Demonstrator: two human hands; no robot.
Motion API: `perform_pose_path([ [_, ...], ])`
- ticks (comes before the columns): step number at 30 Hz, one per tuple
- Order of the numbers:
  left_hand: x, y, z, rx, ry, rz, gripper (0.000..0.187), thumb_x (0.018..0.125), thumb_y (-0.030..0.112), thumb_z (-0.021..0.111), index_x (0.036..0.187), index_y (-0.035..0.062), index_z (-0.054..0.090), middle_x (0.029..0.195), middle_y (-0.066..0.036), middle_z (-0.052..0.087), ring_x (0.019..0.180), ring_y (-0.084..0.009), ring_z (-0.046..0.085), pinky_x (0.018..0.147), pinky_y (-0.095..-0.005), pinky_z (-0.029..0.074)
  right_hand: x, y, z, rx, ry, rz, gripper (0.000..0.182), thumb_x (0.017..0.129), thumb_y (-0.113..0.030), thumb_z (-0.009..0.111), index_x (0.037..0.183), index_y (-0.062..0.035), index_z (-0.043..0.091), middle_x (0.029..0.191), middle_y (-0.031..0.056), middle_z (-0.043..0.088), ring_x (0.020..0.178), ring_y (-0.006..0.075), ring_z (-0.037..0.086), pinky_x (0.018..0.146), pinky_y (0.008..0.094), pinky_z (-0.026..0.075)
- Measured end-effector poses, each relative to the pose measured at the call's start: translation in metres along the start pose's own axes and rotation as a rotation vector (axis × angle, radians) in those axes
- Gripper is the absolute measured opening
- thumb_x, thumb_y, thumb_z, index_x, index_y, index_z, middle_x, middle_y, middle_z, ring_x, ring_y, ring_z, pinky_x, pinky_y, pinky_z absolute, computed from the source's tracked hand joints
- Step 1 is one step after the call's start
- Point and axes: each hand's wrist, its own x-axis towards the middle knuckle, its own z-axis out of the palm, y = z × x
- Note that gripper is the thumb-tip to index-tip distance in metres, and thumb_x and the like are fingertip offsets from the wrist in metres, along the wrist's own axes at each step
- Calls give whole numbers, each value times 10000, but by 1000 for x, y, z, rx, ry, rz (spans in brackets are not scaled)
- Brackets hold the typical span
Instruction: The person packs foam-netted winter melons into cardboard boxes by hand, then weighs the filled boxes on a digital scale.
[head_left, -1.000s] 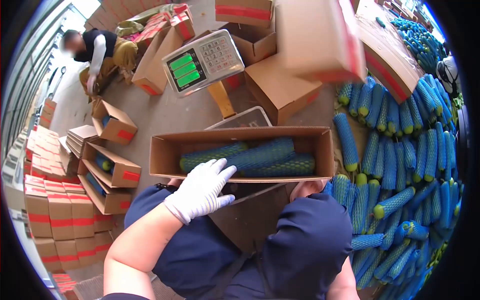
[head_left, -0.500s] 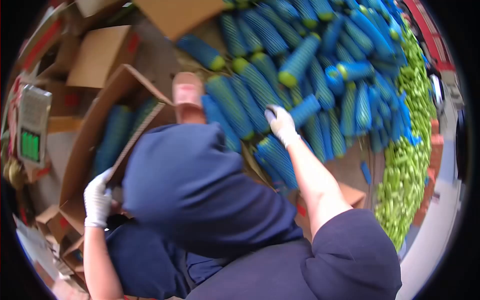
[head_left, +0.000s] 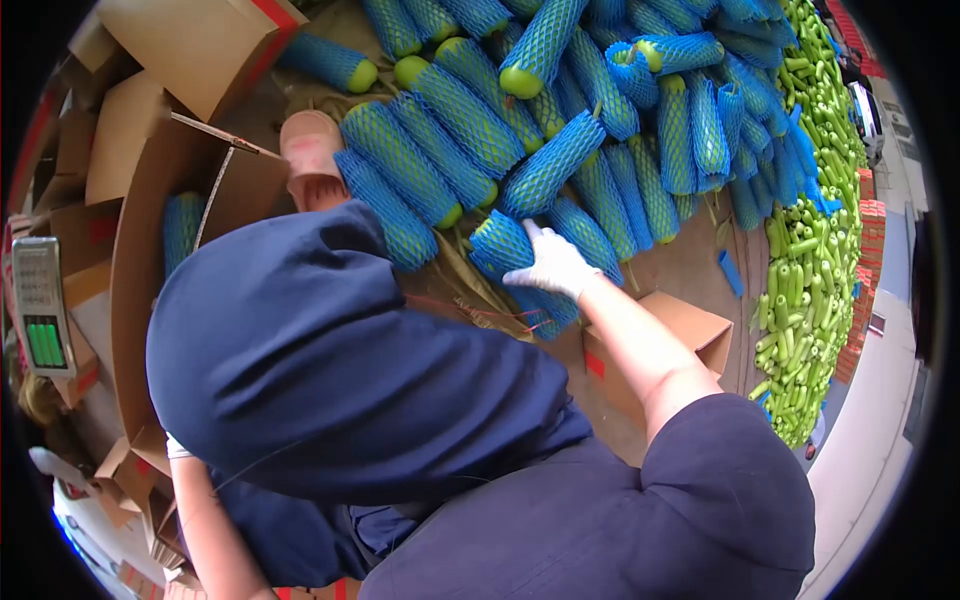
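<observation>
My right hand (head_left: 556,264), in a white glove, lies at a long green gourd in a blue foam net (head_left: 500,240). Its thumb and forefinger are spread over the net; whether they press on it is hard to see. Just above the fingers, another netted gourd (head_left: 555,165) lies across its neighbours. Of my left hand (head_left: 177,447) only a bit of glove at the wrist shows, its fingers hidden behind my knee. Beside that knee stands an open cardboard box (head_left: 145,290) with a netted gourd (head_left: 182,230) inside.
Many netted gourds (head_left: 690,130) are heaped ahead, with a long pile of bare green gourds (head_left: 805,290) at the right. A small carton (head_left: 655,345) sits under my right forearm. More cartons (head_left: 200,55) and a scale with a green display (head_left: 42,310) are at the left.
My right hand has come from the upper gourds down to a nearer one, its fingers now spread. The view has shifted, and my knee now covers my left hand, earlier seen at the box edge.
</observation>
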Motion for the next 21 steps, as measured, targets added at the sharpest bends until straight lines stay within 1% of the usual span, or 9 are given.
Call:
perform_pose_path([
  [4, -9, 10, 7, 60, 30, 24, 338, 987, 37, 464, 1317, -4, 525, 1275, -87, 596, 1136, -174, 578, 967, -289, 462, 6, -2, 28, -131, 127, 50, 976, 626, -416, 818, 1391, 10, 386, 1213, 245, 568, 1119, 393, 576, 975, 440, 474],
  [6, -15, 15, 11, 91, 36, 30, 352, 988, 40, 465, 1335, -3, 510, 1301, -92, 582, 1155, -177, 570, 981, -292, 456, 4, 2, 11, 110, 102, 128, 759, 632, -334, 793, 1249, -2, 500, 1131, 224, 627, 1068, 358, 613, 957, 412, 482],
  [9, -23, 26, 19, 129, 50, 45, 375, 990, 44, 468, 1362, -2, 486, 1340, -99, 561, 1184, -182, 559, 1003, -296, 447, 0, 13, -47, 734, -161, -124, 610, 718, -298, 757, 1223, -19, 560, 1140, 114, 647, 1041, 201, 611, 934, 354, 481],
  [10, -28, 31, 21, 142, 61, 47, 383, 991, 46, 469, 1371, -2, 478, 1353, -102, 554, 1194, -183, 555, 1010, -298, 444, -4, 9, -69, 822, -187, -96, 585, 746, -277, 759, 1233, -21, 562, 1147, 78, 639, 1035, 155, 586, 948, 343, 468],
  [14, -43, 140, 48, 234, 222, 185, 467, 935, 65, 591, 1385, -1, 485, 1366, -139, 561, 1238, -244, 550, 1050, -347, 417, -7, -67, -154, 1221, -203, -371, 684, 730, -368, 754, 1271, -11, 535, 1025, 121, 678, 891, 188, 651, 831, 324, 533],
  [16, -44, 161, 38, 490, 228, 168, 492, 910, 120, 599, 1380, 8, 502, 1362, -127, 573, 1231, -281, 558, 1061, -355, 401, -4, -143, -192, 1068, -74, -599, 719, 682, -374, 779, 1255, -7, 546, 1021, 128, 680, 908, 194, 659, 826, 331, 532],
  [18, -56, 174, 24, 668, 243, 168, 432, 902, 146, 643, 1318, 50, 571, 1255, -170, 624, 1185, -315, 585, 1012, -373, 443, -9, -233, -214, 901, -28, -836, 725, 665, -249, 807, 1303, -43, 532, 1113, 76, 662, 993, 189, 640, 900, 335, 504],
  [20, -70, 164, -1, 702, 247, 104, 423, 916, 158, 622, 1315, 29, 566, 1269, -161, 620, 1204, -291, 575, 1040, -361, 419, -10, -321, -223, 262, 182, -1135, 720, 666, -182, 794, 1317, -43, 520, 1129, 94, 662, 1014, 212, 642, 933, 340, 489],
  [21, -79, 159, -12, 696, 317, 98, 423, 914, 157, 629, 1311, 26, 567, 1264, -159, 623, 1195, -290, 580, 1037, -359, 421, -16, -366, -215, 7, 304, -1367, 670, 656, -193, 786, 1262, -45, 543, 1049, 202, 654, 963, 335, 656, 872, 372, 520],
])
